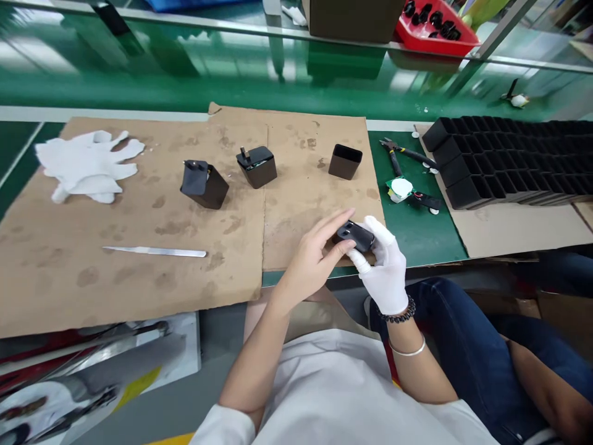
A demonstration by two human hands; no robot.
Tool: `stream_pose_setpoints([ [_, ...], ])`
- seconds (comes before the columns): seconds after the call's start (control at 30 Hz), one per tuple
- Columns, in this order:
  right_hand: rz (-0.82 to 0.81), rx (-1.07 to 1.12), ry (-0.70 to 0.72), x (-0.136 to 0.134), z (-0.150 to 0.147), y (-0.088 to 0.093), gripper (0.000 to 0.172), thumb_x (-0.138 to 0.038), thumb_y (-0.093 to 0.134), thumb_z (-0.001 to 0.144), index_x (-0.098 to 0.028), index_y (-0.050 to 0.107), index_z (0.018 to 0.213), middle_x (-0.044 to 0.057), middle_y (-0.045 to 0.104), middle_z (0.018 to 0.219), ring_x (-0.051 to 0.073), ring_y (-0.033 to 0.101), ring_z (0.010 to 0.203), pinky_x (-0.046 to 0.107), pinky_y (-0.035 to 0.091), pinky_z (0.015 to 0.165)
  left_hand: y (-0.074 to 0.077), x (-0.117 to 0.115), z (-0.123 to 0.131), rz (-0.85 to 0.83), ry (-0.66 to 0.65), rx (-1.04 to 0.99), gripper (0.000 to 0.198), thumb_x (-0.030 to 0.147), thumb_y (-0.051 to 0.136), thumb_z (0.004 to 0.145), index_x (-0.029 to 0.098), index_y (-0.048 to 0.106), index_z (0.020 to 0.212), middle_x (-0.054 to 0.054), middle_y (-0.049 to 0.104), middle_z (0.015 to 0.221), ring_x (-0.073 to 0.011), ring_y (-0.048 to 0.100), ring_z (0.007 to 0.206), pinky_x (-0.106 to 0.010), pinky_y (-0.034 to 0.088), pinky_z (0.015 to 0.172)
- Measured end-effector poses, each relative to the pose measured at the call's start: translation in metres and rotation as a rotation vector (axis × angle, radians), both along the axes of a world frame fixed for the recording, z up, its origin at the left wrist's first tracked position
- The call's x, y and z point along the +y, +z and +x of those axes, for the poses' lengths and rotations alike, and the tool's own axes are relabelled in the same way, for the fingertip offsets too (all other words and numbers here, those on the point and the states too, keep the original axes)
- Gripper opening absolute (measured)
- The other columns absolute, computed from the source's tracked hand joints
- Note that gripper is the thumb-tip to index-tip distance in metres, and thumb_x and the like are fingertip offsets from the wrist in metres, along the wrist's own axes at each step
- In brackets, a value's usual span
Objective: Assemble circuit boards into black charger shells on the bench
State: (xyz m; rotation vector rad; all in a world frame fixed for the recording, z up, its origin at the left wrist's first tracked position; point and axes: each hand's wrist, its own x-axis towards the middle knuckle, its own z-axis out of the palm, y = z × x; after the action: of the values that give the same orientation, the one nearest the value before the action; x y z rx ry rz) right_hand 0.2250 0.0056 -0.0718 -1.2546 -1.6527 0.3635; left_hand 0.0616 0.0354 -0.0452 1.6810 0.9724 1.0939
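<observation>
Seen from the head view, the person's bare left hand (316, 254) pinches one end of a small black casing (354, 236), thumb on the near side and fingers over the far side. The white-gloved right hand (386, 267) curls its thumb and fingers about the other end, so both grip it, above the near edge of the desk (433, 238).

Beyond, on the brown cardboard (296, 213), sits an open black case (345, 165), and left of it two black plug units (262, 172) with metal prongs showing. Farther left lie silver tweezers (169, 251) and a crumpled white glove (88, 165). To the right, pliers (391, 146) rest near a small part with a round white top (401, 188), beside a packed block of black cases (504, 162). Someone in blue jeans (463, 346) sits close by.
</observation>
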Motion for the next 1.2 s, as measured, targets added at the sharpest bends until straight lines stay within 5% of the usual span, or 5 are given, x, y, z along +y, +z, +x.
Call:
stream_pose_setpoints([
  [0.13,-0.100,0.095,0.010,-0.003,-0.001,-0.001,0.070,-0.027,0.069,0.093,-0.022,0.038,0.156,0.015,0.067,0.137,0.023,0.069,0.123,0.039,0.057,0.106,0.002,0.009,0.006,-0.056,-0.008,-0.120,0.022,0.030,0.071,0.091,0.024,0.075,0.112,-0.009,0.074,0.128,-0.0259,0.064,0.130,-0.041,0.051,0.113],
  [0.37,-0.195,0.179,0.135,-0.001,0.003,0.005,0.068,-0.028,0.070,0.092,-0.025,0.044,0.154,0.012,0.066,0.141,0.023,0.069,0.123,0.038,0.057,0.108,0.002,0.003,0.005,-0.221,0.027,-0.291,0.018,0.035,0.081,0.082,0.021,0.073,0.091,-0.008,0.078,0.113,-0.0257,0.069,0.122,-0.037,0.057,0.103],
  [0.67,-0.386,0.393,0.296,-0.002,0.013,0.015,0.070,-0.041,0.072,0.091,-0.024,0.045,0.153,0.013,0.063,0.143,0.025,0.066,0.128,0.041,0.056,0.109,-0.005,-0.011,0.009,-0.192,0.125,-0.349,0.029,0.044,0.083,0.080,0.021,0.069,0.091,-0.010,0.078,0.112,-0.0268,0.070,0.122,-0.040,0.056,0.105],
  [0.93,-0.595,0.643,0.220,0.001,0.014,0.042,0.056,-0.045,0.084,0.079,-0.021,0.067,0.127,0.008,0.077,0.111,0.021,0.074,0.101,0.034,0.065,0.087,-0.007,-0.019,0.016,-0.120,0.133,-0.418,0.014,0.029,0.075,0.090,0.022,0.067,0.100,-0.008,0.078,0.115,-0.0206,0.070,0.122,-0.032,0.054,0.104],
  [1.2,-0.710,0.383,0.302,0.016,0.017,0.066,0.049,-0.042,0.081,0.082,-0.019,0.069,0.124,0.004,0.077,0.090,0.020,0.074,0.078,0.034,0.063,0.077,-0.009,-0.015,0.017,-0.280,0.063,-0.506,0.026,0.047,0.065,0.096,0.022,0.064,0.104,-0.004,0.072,0.106,-0.0152,0.069,0.099,-0.023,0.052,0.084],
])
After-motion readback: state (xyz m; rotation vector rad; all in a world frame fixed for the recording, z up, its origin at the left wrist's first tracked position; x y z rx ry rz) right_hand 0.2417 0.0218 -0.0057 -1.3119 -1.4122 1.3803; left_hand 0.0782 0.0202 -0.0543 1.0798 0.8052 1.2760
